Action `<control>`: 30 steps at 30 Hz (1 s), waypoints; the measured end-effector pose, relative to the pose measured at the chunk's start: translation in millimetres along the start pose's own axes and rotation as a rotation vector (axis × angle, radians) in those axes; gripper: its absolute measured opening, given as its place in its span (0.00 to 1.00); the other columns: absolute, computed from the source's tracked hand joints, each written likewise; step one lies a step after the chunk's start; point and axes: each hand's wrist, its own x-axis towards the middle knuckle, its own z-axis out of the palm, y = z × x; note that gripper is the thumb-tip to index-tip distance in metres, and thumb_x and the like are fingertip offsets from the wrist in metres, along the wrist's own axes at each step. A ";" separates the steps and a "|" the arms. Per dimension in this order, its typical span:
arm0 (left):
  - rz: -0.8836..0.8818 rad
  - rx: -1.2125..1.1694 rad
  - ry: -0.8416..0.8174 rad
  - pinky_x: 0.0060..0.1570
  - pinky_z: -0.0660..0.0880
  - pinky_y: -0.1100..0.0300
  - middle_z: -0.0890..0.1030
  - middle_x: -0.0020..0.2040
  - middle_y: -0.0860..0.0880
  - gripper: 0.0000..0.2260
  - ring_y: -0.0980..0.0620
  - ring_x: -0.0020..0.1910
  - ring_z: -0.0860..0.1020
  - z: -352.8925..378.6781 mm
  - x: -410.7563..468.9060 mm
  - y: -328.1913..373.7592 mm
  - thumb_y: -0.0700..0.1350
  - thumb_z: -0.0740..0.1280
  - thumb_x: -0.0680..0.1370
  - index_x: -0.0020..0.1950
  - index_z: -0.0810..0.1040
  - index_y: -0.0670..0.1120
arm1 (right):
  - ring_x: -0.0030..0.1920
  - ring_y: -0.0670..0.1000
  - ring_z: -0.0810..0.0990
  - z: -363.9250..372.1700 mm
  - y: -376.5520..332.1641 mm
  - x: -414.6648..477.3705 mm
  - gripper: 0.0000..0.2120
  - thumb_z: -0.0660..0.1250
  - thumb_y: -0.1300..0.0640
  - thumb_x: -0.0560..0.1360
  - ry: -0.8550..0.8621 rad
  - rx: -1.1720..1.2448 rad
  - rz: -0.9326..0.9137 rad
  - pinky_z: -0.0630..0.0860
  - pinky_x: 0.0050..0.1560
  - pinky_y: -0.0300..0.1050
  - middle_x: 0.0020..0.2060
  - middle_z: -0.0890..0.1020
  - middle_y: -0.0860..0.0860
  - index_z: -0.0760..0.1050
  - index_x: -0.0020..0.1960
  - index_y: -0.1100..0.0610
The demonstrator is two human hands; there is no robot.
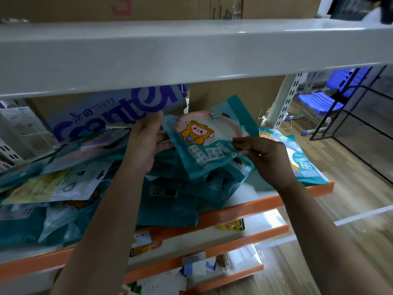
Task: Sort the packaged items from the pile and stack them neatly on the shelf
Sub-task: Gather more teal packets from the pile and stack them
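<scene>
Both hands, left (146, 139) and right (263, 158), pinch a teal packet (204, 150) above the pile (85, 188), apparently squaring it for the shelf (265, 201).

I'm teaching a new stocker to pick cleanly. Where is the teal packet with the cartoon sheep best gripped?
Probably by its flat sealed edges, from both sides. The teal packet is thin and limp, tilted above the pile; the left hand pinches its left edge and the right hand its lower right edge.
</scene>
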 end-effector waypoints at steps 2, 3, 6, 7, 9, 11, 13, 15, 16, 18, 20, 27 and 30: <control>0.034 0.089 -0.012 0.41 0.80 0.59 0.82 0.57 0.45 0.10 0.48 0.53 0.82 -1.7 -0.2 -0.6 0.41 0.65 0.80 0.62 0.77 0.44 | 0.54 0.44 0.81 0.6 2.9 -1.1 0.07 0.71 0.65 0.72 -0.023 0.001 -0.017 0.75 0.59 0.34 0.53 0.83 0.50 0.83 0.50 0.63; 0.044 0.123 -0.033 0.40 0.80 0.61 0.82 0.55 0.47 0.10 0.51 0.52 0.82 -2.0 -1.4 -0.9 0.38 0.66 0.79 0.59 0.78 0.46 | 0.54 0.45 0.82 -0.2 4.1 -1.2 0.06 0.71 0.66 0.72 -0.038 0.002 -0.020 0.75 0.58 0.34 0.53 0.83 0.50 0.84 0.48 0.63; 0.046 0.179 -0.138 0.37 0.79 0.63 0.82 0.50 0.50 0.13 0.56 0.46 0.83 -4.5 -6.2 1.4 0.34 0.69 0.76 0.56 0.78 0.49 | 0.54 0.46 0.82 -5.9 3.7 0.6 0.04 0.71 0.70 0.71 -0.077 0.024 0.002 0.76 0.56 0.33 0.54 0.83 0.50 0.83 0.43 0.63; 0.033 0.191 -0.178 0.37 0.79 0.63 0.84 0.47 0.51 0.14 0.56 0.44 0.83 -6.2 -8.0 3.6 0.33 0.69 0.75 0.56 0.78 0.48 | 0.54 0.46 0.82 -7.5 3.1 1.1 0.05 0.71 0.71 0.71 -0.071 0.048 0.031 0.76 0.55 0.34 0.54 0.83 0.50 0.82 0.41 0.63; 0.003 0.221 -0.278 0.38 0.81 0.60 0.85 0.46 0.50 0.14 0.53 0.45 0.84 -13.2 -9.5 6.4 0.33 0.72 0.73 0.55 0.80 0.46 | 0.55 0.48 0.83 -8.8 2.0 1.7 0.11 0.69 0.75 0.71 -0.040 0.160 0.133 0.78 0.57 0.40 0.54 0.84 0.52 0.81 0.38 0.60; -0.030 0.315 -0.393 0.43 0.81 0.58 0.86 0.49 0.50 0.19 0.51 0.48 0.84 -18.2 -12.7 8.5 0.37 0.77 0.67 0.56 0.82 0.45 | 0.57 0.51 0.83 -8.0 -1.5 3.1 0.19 0.64 0.78 0.72 -0.007 0.360 0.247 0.78 0.58 0.47 0.53 0.85 0.52 0.82 0.37 0.56; -0.042 0.448 -0.469 0.47 0.80 0.60 0.86 0.51 0.53 0.22 0.55 0.50 0.84 -19.0 -16.4 6.1 0.39 0.80 0.63 0.56 0.82 0.48 | 0.54 0.50 0.83 -6.4 -7.1 5.6 0.25 0.59 0.79 0.72 0.047 0.543 0.348 0.78 0.55 0.44 0.49 0.86 0.49 0.84 0.40 0.52; -0.041 0.454 -0.475 0.52 0.79 0.58 0.85 0.53 0.54 0.18 0.55 0.53 0.83 -16.6 -17.4 0.2 0.41 0.78 0.69 0.58 0.81 0.49 | 0.48 0.48 0.84 -4.5 -12.3 9.2 0.26 0.61 0.77 0.73 0.102 0.587 0.397 0.78 0.52 0.43 0.45 0.86 0.46 0.86 0.43 0.48; -0.042 0.401 -0.445 0.52 0.79 0.59 0.85 0.54 0.53 0.13 0.55 0.53 0.83 -14.6 -18.4 -2.5 0.42 0.73 0.74 0.58 0.80 0.50 | 0.47 0.48 0.84 -2.5 -14.6 10.9 0.24 0.64 0.75 0.73 0.119 0.568 0.404 0.78 0.53 0.46 0.44 0.86 0.46 0.86 0.43 0.46; -0.031 0.301 -0.336 0.49 0.78 0.64 0.84 0.54 0.54 0.08 0.59 0.52 0.82 -10.6 -21.4 -5.2 0.47 0.66 0.80 0.58 0.79 0.54 | 0.48 0.50 0.84 2.2 -19.2 12.8 0.21 0.68 0.71 0.72 0.128 0.510 0.397 0.79 0.56 0.52 0.46 0.86 0.47 0.85 0.45 0.45; 0.004 0.248 -0.260 0.50 0.78 0.66 0.83 0.54 0.56 0.09 0.60 0.53 0.81 -10.7 -21.1 -9.0 0.51 0.62 0.82 0.61 0.77 0.55 | 0.51 0.53 0.84 8.0 -23.5 13.0 0.19 0.68 0.71 0.71 0.149 0.497 0.401 0.79 0.57 0.55 0.50 0.86 0.48 0.85 0.45 0.47; 0.113 0.214 -0.137 0.48 0.79 0.59 0.83 0.50 0.51 0.12 0.54 0.50 0.82 -7.1 -32.7 -25.1 0.46 0.60 0.83 0.63 0.74 0.43 | 0.48 0.52 0.85 26.1 -29.8 11.2 0.13 0.69 0.67 0.75 0.259 0.522 0.559 0.82 0.46 0.51 0.55 0.81 0.52 0.73 0.56 0.57; 0.086 0.154 -0.105 0.49 0.79 0.60 0.84 0.53 0.55 0.12 0.56 0.53 0.82 1.1 -39.1 -27.5 0.43 0.58 0.84 0.66 0.72 0.45 | 0.42 0.50 0.84 30.6 -28.5 8.0 0.10 0.67 0.58 0.78 0.159 0.452 0.638 0.81 0.42 0.48 0.44 0.85 0.51 0.73 0.59 0.55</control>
